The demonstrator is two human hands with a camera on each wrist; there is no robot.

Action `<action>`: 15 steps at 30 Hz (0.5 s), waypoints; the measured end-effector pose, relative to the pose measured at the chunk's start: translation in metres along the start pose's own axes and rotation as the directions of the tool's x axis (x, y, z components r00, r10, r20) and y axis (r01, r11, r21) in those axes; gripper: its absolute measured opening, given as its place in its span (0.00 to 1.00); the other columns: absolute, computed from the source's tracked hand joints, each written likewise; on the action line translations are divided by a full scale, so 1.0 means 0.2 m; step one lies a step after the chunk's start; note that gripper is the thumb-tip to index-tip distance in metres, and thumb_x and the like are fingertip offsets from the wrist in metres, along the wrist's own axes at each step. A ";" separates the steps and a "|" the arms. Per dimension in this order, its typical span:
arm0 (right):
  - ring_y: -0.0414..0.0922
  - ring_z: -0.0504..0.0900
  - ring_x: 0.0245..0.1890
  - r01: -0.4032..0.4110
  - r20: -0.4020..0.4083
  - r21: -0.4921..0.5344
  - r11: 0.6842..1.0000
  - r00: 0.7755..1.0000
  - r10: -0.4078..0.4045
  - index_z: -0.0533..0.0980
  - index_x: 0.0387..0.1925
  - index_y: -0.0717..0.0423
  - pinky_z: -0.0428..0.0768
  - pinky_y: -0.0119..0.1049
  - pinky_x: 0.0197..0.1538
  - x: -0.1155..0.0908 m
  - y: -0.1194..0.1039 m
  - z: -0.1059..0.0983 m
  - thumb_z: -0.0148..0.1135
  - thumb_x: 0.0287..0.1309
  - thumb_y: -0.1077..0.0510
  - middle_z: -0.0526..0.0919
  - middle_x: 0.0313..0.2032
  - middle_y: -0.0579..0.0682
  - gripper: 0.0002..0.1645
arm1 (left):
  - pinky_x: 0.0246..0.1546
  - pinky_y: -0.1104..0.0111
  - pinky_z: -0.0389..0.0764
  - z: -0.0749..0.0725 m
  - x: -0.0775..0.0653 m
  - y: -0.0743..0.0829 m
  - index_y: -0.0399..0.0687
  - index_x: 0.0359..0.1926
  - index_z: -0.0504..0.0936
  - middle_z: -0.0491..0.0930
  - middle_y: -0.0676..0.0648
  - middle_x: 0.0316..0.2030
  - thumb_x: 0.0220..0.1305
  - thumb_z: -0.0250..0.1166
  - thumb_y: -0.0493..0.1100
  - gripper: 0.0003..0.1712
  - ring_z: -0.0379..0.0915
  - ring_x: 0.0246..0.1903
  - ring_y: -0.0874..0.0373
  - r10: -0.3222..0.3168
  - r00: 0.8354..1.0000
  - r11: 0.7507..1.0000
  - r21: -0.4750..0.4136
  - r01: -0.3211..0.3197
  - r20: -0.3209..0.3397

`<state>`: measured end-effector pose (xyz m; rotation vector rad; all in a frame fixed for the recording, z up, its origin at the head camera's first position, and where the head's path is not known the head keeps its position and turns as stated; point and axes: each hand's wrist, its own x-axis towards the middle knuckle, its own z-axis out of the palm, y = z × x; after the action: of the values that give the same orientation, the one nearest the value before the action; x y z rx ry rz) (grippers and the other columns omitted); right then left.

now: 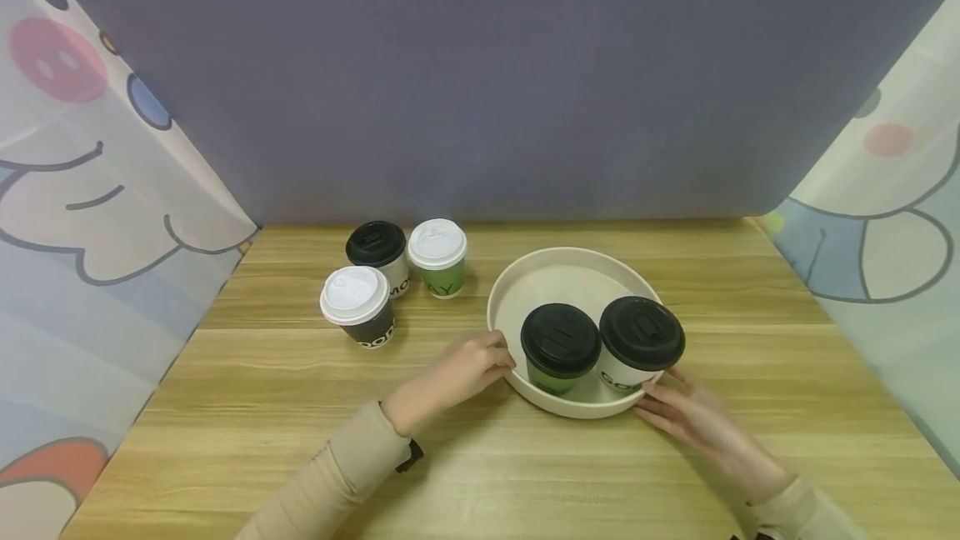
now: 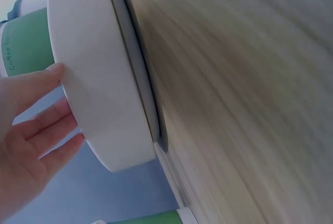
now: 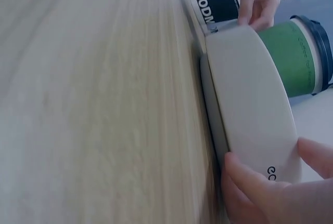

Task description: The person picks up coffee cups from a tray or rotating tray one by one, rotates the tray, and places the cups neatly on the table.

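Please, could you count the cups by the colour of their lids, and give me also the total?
Black-lidded: 3 (in the round tray, a green cup and a white cup; on the table, another white cup)
White-lidded: 2 (on the table, a second green cup and a black cup)
Total: 5 cups

Tray [image 3: 250,94]: lettering partly hidden by right hand [image 3: 283,200].
Green cup [image 3: 286,57], in tray: base hidden behind tray wall, right wrist view; fine print blurred.
White cup [image 1: 393,272], toward table [image 1: 525,482]'s far left corner: partly hidden by black cup [image 1: 371,328].
Left sleeve [image 1: 337,473], right sleeve [image 1: 802,515]: cut off, head view's bottom edge.
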<state>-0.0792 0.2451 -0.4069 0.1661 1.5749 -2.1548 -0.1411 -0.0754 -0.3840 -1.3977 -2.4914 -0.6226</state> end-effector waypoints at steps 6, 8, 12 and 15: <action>0.42 0.75 0.44 -0.026 -0.053 -0.019 0.999 0.998 0.025 0.20 0.62 0.62 0.69 0.40 0.54 -0.01 0.00 0.03 0.50 0.59 0.62 0.59 0.52 0.64 0.52 | 0.32 0.80 0.72 -0.01 0.00 -0.02 0.45 0.30 0.83 0.73 0.52 0.29 0.51 0.64 0.37 0.03 0.71 0.28 0.64 -0.040 0.998 0.998 -0.047 0.042 0.041; 0.41 0.75 0.44 -0.031 -0.058 -0.022 0.999 0.998 0.030 0.20 0.62 0.62 0.69 0.39 0.54 -0.01 0.01 0.04 0.49 0.60 0.62 0.58 0.53 0.64 0.51 | 0.33 0.80 0.72 -0.02 0.00 -0.03 0.45 0.30 0.83 0.74 0.52 0.29 0.51 0.64 0.37 0.03 0.71 0.29 0.64 -0.053 0.997 0.997 -0.053 0.056 0.052; 0.41 0.75 0.44 -0.025 -0.053 -0.039 0.999 0.998 0.023 0.20 0.62 0.62 0.69 0.39 0.54 -0.01 0.01 0.05 0.48 0.61 0.62 0.54 0.54 0.65 0.50 | 0.34 0.79 0.73 -0.03 0.00 -0.03 0.45 0.31 0.83 0.74 0.52 0.30 0.52 0.64 0.37 0.04 0.71 0.30 0.64 -0.062 0.996 0.996 -0.056 0.066 0.066; 0.41 0.74 0.44 -0.021 -0.051 -0.043 0.999 0.999 0.019 0.20 0.63 0.62 0.69 0.38 0.54 -0.01 0.01 0.05 0.48 0.61 0.62 0.54 0.55 0.66 0.50 | 0.34 0.79 0.73 -0.03 0.00 -0.03 0.45 0.31 0.82 0.74 0.52 0.30 0.52 0.63 0.38 0.04 0.71 0.30 0.64 -0.060 0.996 0.996 -0.055 0.064 0.070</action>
<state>-0.0743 0.2362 -0.4036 0.2224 1.6400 -2.1150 -0.1460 -0.0796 -0.3803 -1.3892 -2.5985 -0.6750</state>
